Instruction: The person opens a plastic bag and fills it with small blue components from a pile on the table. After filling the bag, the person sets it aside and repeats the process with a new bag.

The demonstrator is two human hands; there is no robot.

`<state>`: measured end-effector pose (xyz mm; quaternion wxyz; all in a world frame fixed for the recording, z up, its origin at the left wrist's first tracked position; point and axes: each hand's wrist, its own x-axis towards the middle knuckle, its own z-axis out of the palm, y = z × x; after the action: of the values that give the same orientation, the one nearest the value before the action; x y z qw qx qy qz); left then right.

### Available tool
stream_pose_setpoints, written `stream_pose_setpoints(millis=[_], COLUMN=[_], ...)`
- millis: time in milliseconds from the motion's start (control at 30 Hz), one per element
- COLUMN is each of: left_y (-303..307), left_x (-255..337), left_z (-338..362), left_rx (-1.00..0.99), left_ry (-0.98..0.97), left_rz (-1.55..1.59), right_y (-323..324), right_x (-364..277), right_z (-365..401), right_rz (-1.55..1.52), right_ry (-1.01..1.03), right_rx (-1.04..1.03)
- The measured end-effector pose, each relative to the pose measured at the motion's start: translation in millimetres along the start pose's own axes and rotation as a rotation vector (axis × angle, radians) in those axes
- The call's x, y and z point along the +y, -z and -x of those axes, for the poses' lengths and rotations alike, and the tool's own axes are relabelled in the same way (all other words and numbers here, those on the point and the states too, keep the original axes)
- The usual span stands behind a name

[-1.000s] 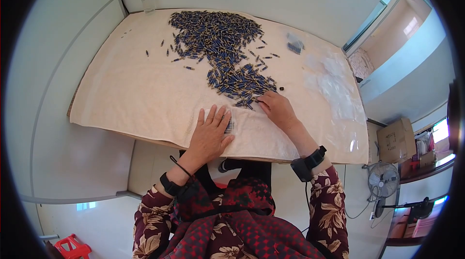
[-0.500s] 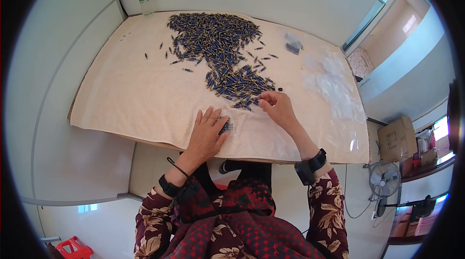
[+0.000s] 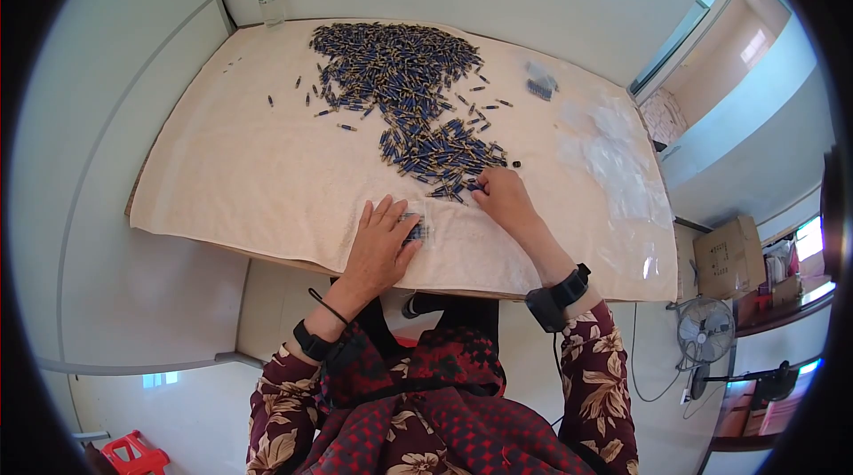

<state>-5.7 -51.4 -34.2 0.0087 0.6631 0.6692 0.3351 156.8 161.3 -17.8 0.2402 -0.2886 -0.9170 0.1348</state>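
A large heap of small dark blue pieces with brass-coloured ends (image 3: 391,66) spreads over a cream cloth (image 3: 240,164) and narrows toward me. My left hand (image 3: 380,244) lies with fingers spread on a small clear bag (image 3: 416,228) that has several dark pieces in it. At the heap's near right edge, my right hand (image 3: 503,195) is closed, its fingertips bent down by the loose pieces. Whatever it pinches is too small and hidden to name. A small black object (image 3: 516,164) sits just beyond that hand.
Clear plastic bags (image 3: 613,164) lie along the right side of the cloth. Behind them is a small bag of pieces (image 3: 540,84). A water bottle (image 3: 268,0) stands at the back left. On the floor at right are a cardboard box (image 3: 729,255) and a fan (image 3: 705,331).
My right hand has turned slightly, its fingers curling further down at the heap's edge, and its wrist has shifted a little left. My left hand stays on the bag.
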Motion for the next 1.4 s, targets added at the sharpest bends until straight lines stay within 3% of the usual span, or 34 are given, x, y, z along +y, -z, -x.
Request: stream_pose_setpoints(millis=[333,433,467,567,600,700,1000,1133,1233,1400], left_y=[3,14,16,18,16,9,12,14,16,14], left_x=[1,10,13,25,28,33,19,15,16,20], left_z=[-3,-8,-9,-17,-20,-29,-26,-27,-28,-28], left_rx=[0.023,0.196,0.195,0.110,0.113,0.126,0.067,0.103,0.115,0.125], left_ry=[-0.003,-0.031,-0.026,0.230,0.235,0.504,0.507,0.537,0.557,0.530], left_rz=[0.024,0.094,0.092,0.578,0.572,1.271,1.222,1.142,1.078,0.969], right_y=[18,34,34,29,28,24,23,27,28,36], right_x=[-7,-34,-41,-61,-67,-81,-97,-97,-88,-96], right_z=[-5,-2,-1,5,7,12,20,20,20,21], right_rz=[-0.434,-0.908,-0.911,-1.367,-1.372,-1.427,-1.242,-1.089,-0.646,-0.510], right_ry=[-0.349,-0.548,-0.548,-0.578,-0.575,-0.527,-0.438,-0.379,-0.149,0.035], right_rx=[-0.136,-0.261,-0.266,-0.345,-0.353,-0.404,-0.307,-0.171,-0.204,-0.219])
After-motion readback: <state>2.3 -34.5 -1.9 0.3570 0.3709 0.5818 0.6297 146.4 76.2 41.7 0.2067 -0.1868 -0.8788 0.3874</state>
